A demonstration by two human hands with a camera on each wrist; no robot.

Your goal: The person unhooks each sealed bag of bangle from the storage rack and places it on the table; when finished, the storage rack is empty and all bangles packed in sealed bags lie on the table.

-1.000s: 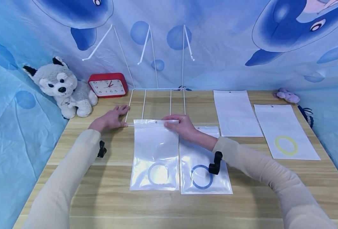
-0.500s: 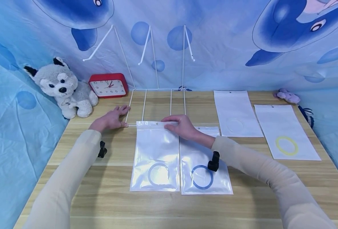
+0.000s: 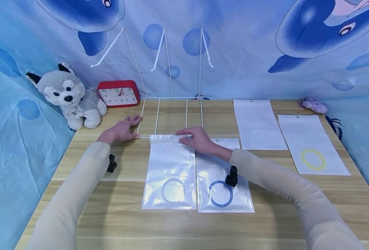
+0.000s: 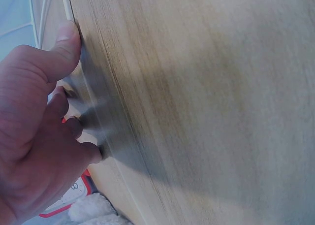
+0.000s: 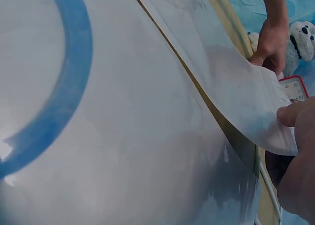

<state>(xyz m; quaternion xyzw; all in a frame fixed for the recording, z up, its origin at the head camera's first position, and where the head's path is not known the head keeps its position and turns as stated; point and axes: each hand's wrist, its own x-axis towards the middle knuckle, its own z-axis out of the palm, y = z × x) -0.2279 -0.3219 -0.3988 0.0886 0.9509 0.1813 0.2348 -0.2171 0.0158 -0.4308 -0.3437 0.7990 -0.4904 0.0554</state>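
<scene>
My right hand (image 3: pixel 196 140) pinches the top right edge of a white zip bag (image 3: pixel 171 163) with a pale ring on it. In the right wrist view, that bag (image 5: pixel 246 107) lifts and bends at the pinched edge, thumb on top. Beside it lies a second zip bag (image 3: pixel 208 166) with a blue ring, partly under my right forearm. Spread at the left front corner of a white wire rack (image 3: pixel 158 116) is my left hand (image 3: pixel 119 131). Its thumb touches the front wire (image 4: pixel 68 6); the fingertips rest at the rack's left side, near the tabletop (image 4: pixel 197 87).
Three hooks (image 3: pixel 157 50) on the rack's upright part point forward. A plush husky (image 3: pixel 68 97) and a red clock (image 3: pixel 118 93) stand at left. Two more white bags, one with a faint ring (image 3: pixel 254 116) and one with a yellow ring (image 3: pixel 303 135), lie at right near a purple plush (image 3: pixel 313 105).
The top edge of the pale-ring bag has come down slightly toward me with my right hand. My left hand has stayed at the rack's corner.
</scene>
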